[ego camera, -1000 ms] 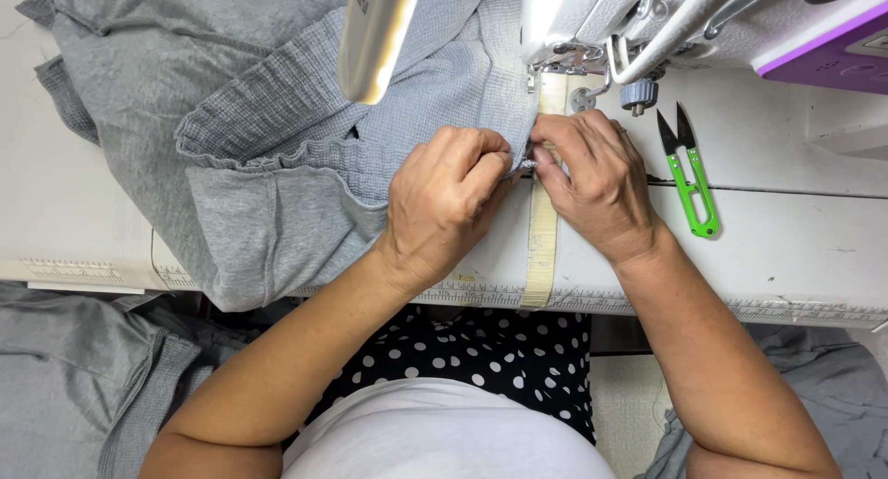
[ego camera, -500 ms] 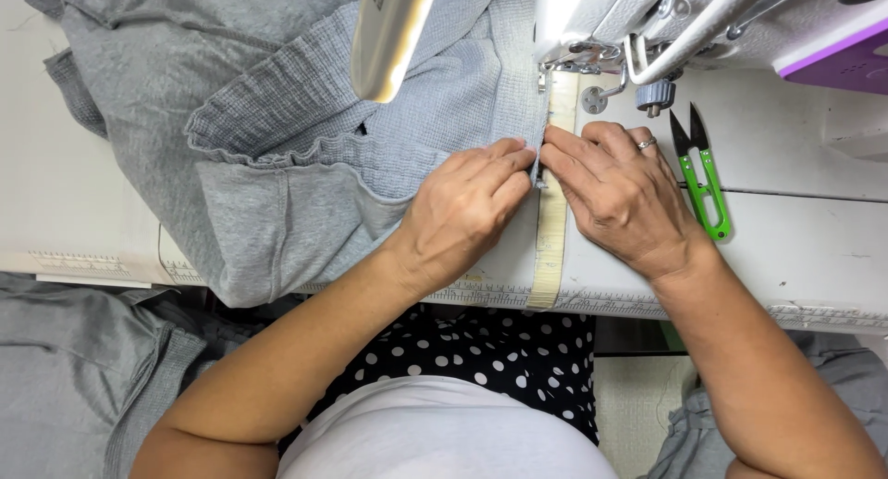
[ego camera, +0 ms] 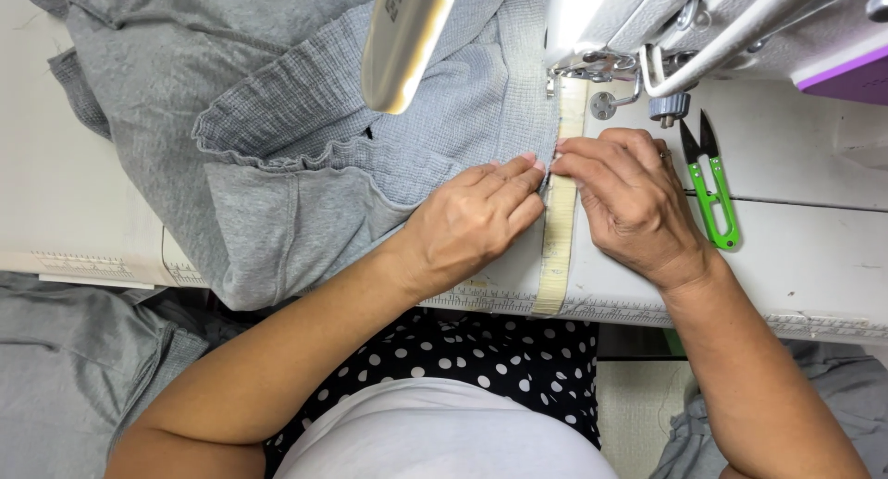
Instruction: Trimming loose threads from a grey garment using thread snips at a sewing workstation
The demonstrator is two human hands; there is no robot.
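Grey ribbed garment [ego camera: 305,146] spread over the white desk [ego camera: 814,257], its right edge lying just below the presser foot [ego camera: 592,70] of the sewing machine [ego camera: 740,26].
Left hand [ego camera: 472,225] flat on the fabric, fingers extended and pressing the edge down; not gripping.
Right hand [ego camera: 629,197] curled, fingertips pinching the same fabric edge, touching the left fingertips beside the yellowish tape strip [ego camera: 558,229].
Green thread snips [ego camera: 712,188] resting on the desk just right of the right hand, untouched.
Judgement for the step: keep the edge parallel to the tape strip as guide; hold both layers flush before feeding; keep left palm light so the rib does not stretch; keep fingertips well short of the needle; support the bulk at left to prevent drag.
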